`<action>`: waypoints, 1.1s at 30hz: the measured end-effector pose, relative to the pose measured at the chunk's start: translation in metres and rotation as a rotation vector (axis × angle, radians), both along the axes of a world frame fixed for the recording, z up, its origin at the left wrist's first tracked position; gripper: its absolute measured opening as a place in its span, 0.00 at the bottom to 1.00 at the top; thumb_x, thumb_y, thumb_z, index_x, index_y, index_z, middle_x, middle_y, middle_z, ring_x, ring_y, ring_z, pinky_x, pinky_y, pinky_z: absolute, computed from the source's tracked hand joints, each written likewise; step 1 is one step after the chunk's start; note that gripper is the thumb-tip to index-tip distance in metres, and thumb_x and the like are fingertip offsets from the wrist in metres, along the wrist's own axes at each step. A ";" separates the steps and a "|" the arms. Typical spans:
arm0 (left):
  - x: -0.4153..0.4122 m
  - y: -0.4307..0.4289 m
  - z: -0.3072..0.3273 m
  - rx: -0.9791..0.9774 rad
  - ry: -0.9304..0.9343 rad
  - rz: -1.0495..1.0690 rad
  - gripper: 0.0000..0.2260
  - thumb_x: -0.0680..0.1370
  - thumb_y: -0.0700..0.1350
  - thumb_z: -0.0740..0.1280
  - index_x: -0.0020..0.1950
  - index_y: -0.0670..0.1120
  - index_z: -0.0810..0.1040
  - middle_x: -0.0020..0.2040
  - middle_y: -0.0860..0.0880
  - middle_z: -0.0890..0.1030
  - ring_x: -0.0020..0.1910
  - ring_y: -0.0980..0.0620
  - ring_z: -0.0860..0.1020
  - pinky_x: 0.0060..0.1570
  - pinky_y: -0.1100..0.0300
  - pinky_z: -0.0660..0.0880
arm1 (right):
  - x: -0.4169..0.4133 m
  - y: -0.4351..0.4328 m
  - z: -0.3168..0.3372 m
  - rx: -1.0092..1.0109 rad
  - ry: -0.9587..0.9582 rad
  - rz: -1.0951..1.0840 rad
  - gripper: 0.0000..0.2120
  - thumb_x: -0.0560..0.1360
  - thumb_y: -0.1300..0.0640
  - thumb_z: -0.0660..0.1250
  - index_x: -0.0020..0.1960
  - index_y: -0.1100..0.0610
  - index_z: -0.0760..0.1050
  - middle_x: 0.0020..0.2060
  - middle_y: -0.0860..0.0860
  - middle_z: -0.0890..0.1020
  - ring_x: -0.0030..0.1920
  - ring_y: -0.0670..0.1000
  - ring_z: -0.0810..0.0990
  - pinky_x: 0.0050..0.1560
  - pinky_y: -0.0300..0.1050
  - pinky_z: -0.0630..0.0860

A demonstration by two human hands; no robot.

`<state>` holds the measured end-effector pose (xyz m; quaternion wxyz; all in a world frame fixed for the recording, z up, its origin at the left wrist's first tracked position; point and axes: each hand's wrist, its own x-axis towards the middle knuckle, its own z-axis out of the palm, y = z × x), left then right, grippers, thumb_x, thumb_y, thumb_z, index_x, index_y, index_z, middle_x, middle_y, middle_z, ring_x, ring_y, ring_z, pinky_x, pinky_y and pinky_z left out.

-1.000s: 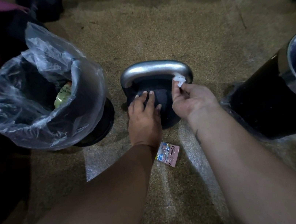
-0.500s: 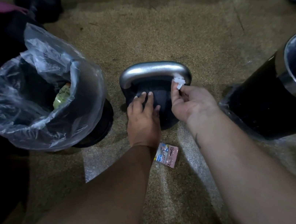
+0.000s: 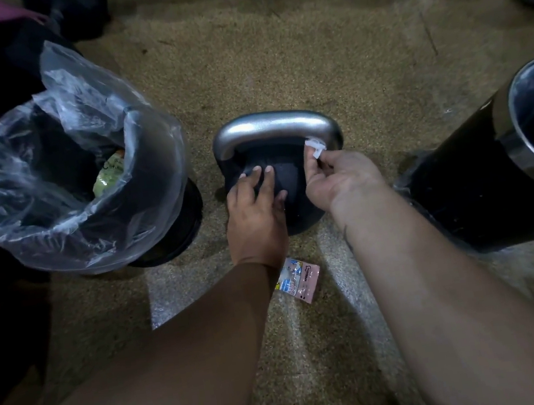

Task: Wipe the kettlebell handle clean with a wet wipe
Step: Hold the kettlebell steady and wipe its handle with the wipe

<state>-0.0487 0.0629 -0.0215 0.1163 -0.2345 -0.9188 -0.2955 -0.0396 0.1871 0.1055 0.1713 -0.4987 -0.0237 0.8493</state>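
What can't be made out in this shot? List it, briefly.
Head view only:
- Kettlebell body: near side hidden under the left hand and right hand.
- Wet wipe: mostly hidden in the right hand's grip; only a scrap shows against the handle.
- Packet: partly under the left hand's wrist; print too small to read.
- Lined bin: contents dim, unidentifiable.
- Black bin: cut off by the right edge.

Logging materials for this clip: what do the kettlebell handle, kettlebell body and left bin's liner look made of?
The kettlebell handle looks like bare metal, probably steel: satin silver with soft highlights. The kettlebell body seems coated, perhaps rubber or vinyl: dark, matte, no glints. The left bin's liner is thin clear plastic film: crinkled, glossy, see-through.
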 end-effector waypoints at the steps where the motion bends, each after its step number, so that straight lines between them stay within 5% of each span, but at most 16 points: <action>1: 0.000 0.000 0.000 -0.002 -0.002 -0.004 0.18 0.80 0.47 0.66 0.69 0.42 0.75 0.67 0.41 0.75 0.64 0.39 0.71 0.63 0.50 0.70 | 0.001 0.000 0.001 0.002 0.005 0.009 0.14 0.77 0.73 0.60 0.62 0.70 0.73 0.52 0.62 0.80 0.58 0.56 0.80 0.50 0.40 0.79; 4: 0.000 0.000 0.001 0.002 -0.006 -0.004 0.18 0.80 0.47 0.66 0.69 0.43 0.75 0.67 0.41 0.75 0.64 0.40 0.71 0.64 0.51 0.69 | 0.006 0.000 0.005 -0.003 0.028 0.024 0.07 0.77 0.72 0.61 0.53 0.70 0.75 0.42 0.61 0.79 0.58 0.55 0.80 0.54 0.40 0.78; 9: 0.000 0.000 0.000 0.008 -0.001 0.013 0.18 0.80 0.47 0.67 0.69 0.42 0.76 0.66 0.41 0.75 0.64 0.40 0.71 0.63 0.51 0.70 | -0.002 -0.001 0.002 -0.027 -0.002 -0.025 0.15 0.77 0.72 0.60 0.64 0.70 0.72 0.58 0.61 0.79 0.59 0.56 0.80 0.51 0.38 0.78; 18: 0.001 0.001 0.000 0.014 -0.030 0.021 0.18 0.80 0.48 0.65 0.69 0.43 0.75 0.67 0.42 0.74 0.65 0.40 0.71 0.64 0.52 0.70 | 0.001 -0.002 -0.001 -0.029 0.018 -0.026 0.15 0.78 0.72 0.60 0.65 0.69 0.71 0.60 0.62 0.77 0.60 0.55 0.79 0.55 0.38 0.78; 24: 0.000 0.002 0.001 0.007 -0.031 0.013 0.19 0.80 0.47 0.66 0.69 0.43 0.75 0.67 0.42 0.74 0.65 0.39 0.71 0.64 0.51 0.70 | 0.005 -0.001 0.001 0.005 0.036 0.030 0.06 0.77 0.72 0.60 0.52 0.69 0.75 0.43 0.60 0.79 0.59 0.54 0.80 0.45 0.41 0.80; 28: 0.001 0.001 0.000 0.004 -0.021 -0.004 0.19 0.81 0.48 0.64 0.69 0.42 0.75 0.67 0.41 0.75 0.65 0.39 0.71 0.64 0.49 0.71 | 0.004 0.000 -0.002 -0.009 0.007 0.012 0.12 0.78 0.72 0.60 0.60 0.70 0.74 0.48 0.62 0.79 0.57 0.55 0.81 0.46 0.39 0.81; 33: 0.000 0.001 0.001 0.001 -0.004 -0.003 0.19 0.81 0.48 0.64 0.69 0.42 0.75 0.67 0.41 0.75 0.64 0.38 0.71 0.63 0.49 0.71 | 0.006 0.005 0.001 -0.019 0.049 0.052 0.04 0.78 0.72 0.60 0.47 0.70 0.74 0.43 0.61 0.78 0.57 0.55 0.80 0.48 0.41 0.80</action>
